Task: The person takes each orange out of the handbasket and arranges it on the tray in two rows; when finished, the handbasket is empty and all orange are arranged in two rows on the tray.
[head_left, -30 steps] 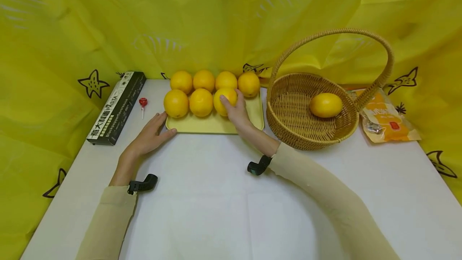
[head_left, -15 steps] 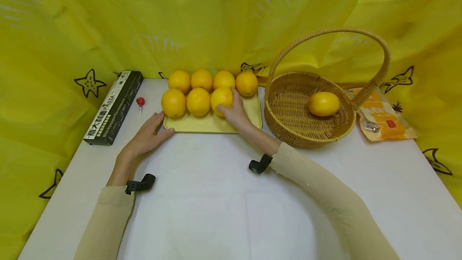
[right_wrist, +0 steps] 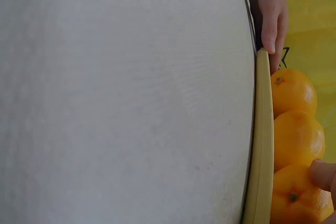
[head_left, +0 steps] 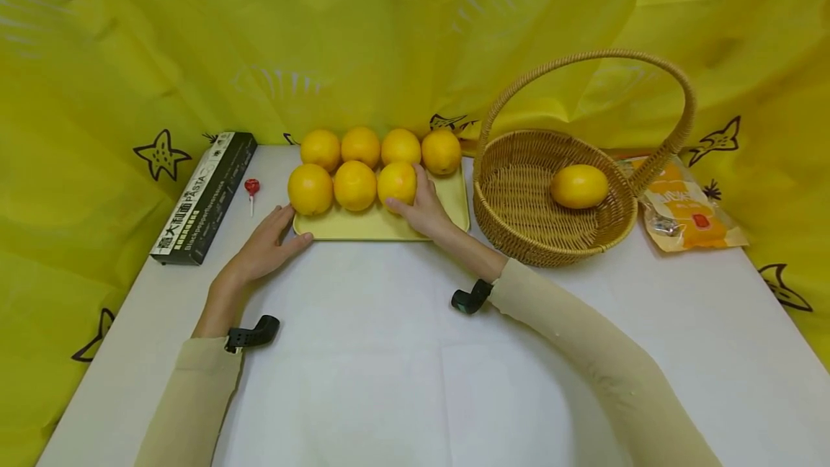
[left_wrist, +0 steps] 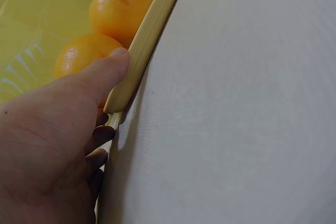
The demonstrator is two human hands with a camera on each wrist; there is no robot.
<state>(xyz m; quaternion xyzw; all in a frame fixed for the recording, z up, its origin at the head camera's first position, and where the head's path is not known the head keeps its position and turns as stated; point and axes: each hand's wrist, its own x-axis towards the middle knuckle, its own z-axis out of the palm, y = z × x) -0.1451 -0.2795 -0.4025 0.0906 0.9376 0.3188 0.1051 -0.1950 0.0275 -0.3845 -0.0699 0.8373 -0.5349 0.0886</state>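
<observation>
A pale yellow tray (head_left: 350,230) bears several oranges in two rows. My right hand (head_left: 428,209) grips the rightmost front-row orange (head_left: 397,182), thumb at its front and fingers at its right side; that orange (right_wrist: 299,198) also shows in the right wrist view. My left hand (head_left: 262,247) lies at the tray's front left corner. Its thumb touches the front rim (left_wrist: 137,51), while its fairly straight fingers reach along the left side, next to the left front orange (head_left: 310,189). The far sides of the right fingers are hidden.
Right of the tray stands a wicker basket (head_left: 551,254) with a tall handle and an oval yellow-orange fruit (head_left: 579,187) inside. Behind it lies an orange snack bag (head_left: 694,218). At left are a pasta box (head_left: 204,200) and a red lollipop (head_left: 251,187). A yellow curtain (head_left: 363,34) hangs behind.
My right thumb has slid from the orange's upper face down to its lower front. My left hand stays at the tray corner. The head view has shifted slightly.
</observation>
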